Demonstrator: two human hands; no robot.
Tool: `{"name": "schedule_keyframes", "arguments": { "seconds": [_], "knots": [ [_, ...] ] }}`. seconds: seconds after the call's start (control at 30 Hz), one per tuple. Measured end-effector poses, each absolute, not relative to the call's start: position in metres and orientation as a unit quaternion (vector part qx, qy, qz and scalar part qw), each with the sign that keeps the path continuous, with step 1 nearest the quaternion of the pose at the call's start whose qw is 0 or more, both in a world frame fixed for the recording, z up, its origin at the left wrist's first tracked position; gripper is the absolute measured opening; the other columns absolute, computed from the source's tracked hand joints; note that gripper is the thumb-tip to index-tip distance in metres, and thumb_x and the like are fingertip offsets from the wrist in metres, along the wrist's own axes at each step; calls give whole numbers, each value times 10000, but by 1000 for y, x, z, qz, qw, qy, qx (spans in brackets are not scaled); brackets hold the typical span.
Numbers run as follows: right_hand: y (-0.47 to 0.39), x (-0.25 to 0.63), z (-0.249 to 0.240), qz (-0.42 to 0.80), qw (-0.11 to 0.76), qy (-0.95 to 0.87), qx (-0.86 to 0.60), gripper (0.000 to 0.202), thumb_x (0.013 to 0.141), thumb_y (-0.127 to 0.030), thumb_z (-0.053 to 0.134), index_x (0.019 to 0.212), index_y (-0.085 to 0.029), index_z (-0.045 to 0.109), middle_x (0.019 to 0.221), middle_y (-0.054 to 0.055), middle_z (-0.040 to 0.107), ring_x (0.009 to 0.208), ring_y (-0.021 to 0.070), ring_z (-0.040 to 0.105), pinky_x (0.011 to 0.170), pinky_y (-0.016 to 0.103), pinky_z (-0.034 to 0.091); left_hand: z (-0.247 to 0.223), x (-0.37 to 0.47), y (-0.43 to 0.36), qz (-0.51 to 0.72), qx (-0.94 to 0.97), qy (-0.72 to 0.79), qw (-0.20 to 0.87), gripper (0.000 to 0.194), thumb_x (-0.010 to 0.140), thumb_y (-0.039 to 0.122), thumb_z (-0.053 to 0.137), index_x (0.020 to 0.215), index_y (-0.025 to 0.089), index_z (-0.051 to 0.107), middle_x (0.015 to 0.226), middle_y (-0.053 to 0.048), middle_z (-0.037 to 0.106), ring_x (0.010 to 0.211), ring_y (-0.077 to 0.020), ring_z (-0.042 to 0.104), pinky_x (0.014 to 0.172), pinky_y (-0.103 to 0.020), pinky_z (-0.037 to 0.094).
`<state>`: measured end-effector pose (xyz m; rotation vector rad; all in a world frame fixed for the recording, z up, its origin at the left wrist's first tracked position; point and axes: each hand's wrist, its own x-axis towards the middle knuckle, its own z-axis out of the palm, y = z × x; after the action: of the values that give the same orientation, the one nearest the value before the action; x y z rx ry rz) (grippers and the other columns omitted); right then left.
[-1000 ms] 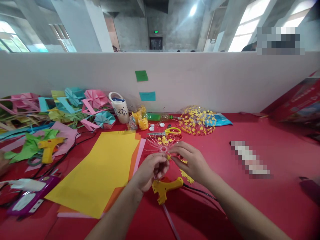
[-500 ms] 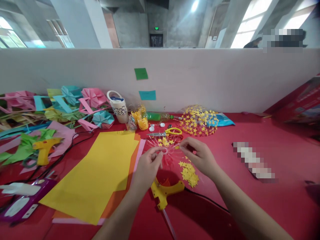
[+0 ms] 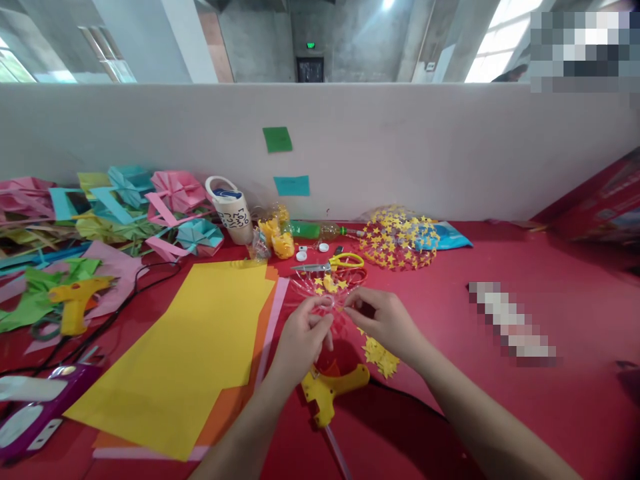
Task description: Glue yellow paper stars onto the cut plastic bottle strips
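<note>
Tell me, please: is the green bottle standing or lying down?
Lying down: the bottle stretches lengthwise along the table, rather than upward.

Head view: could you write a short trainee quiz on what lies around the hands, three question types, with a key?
1. True or false: the yellow-handled scissors lie farther from the camera than the left hand.
2. Multiple choice: what is nearest to the pile of loose yellow stars?
A) the white tumbler
B) the right hand
C) the blue note
3. Count: how many yellow glue guns show on the red table?

Key
1. True.
2. B, the right hand.
3. Two: the near glue gun and the far-left glue gun.
</note>
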<state>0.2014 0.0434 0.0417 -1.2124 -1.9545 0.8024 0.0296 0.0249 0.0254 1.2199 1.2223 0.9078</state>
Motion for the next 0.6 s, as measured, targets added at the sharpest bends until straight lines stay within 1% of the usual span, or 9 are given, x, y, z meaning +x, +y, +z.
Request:
{"name": "schedule_keyframes", "arguments": {
  "seconds": [0.1, 0.2, 0.3, 0.4, 0.5, 0.6],
  "knots": [
    [43, 199, 38, 331, 354, -741, -466, 66, 823, -218, 560, 783, -193, 606, 595, -48, 510, 540, 88, 443, 507, 198, 330, 21, 30, 25, 392, 516, 520, 557, 272, 814, 321, 525, 1050, 185, 518, 468, 62, 557, 304, -56, 336, 335, -158, 237],
    [43, 198, 34, 356, 353, -730, -464, 76, 829, -229, 554, 791, -191, 608, 568, -54, 482, 519, 87, 422, 489, 196, 315, 20, 31, 25, 404, 505, 525, 554, 221, 819, 328, 518, 991, 189, 517, 539, 48, 590, 306, -41, 339, 339, -157, 236],
    [44, 197, 32, 365, 347, -726, -468, 78, 825, -231, 552, 785, -191, 605, 573, -53, 488, 520, 86, 421, 491, 194, 313, 21, 33, 25, 413, 497, 528, 552, 176, 824, 328, 515, 937, 192, 513, 592, 40, 610, 310, -28, 331, 340, -155, 226],
    [45, 195, 30, 375, 348, -714, -478, 76, 817, -235, 556, 785, -189, 607, 576, -53, 498, 516, 86, 423, 488, 192, 316, 20, 33, 26, 414, 500, 527, 549, 147, 831, 302, 502, 930, 195, 514, 595, 41, 616, 315, -29, 306, 342, -160, 223],
    [46, 191, 28, 386, 356, -700, -484, 81, 807, -240, 559, 777, -184, 608, 555, -59, 478, 500, 84, 416, 474, 188, 306, 16, 34, 27, 415, 506, 528, 541, 136, 828, 269, 497, 940, 196, 525, 585, 44, 612, 335, -34, 300, 363, -164, 243],
    [47, 189, 27, 390, 363, -691, -488, 81, 799, -240, 560, 768, -180, 605, 546, -62, 465, 486, 81, 407, 464, 187, 298, 13, 35, 27, 418, 505, 530, 538, 141, 823, 276, 513, 933, 190, 539, 584, 38, 615, 349, -38, 311, 377, -168, 244]
  ]
}}
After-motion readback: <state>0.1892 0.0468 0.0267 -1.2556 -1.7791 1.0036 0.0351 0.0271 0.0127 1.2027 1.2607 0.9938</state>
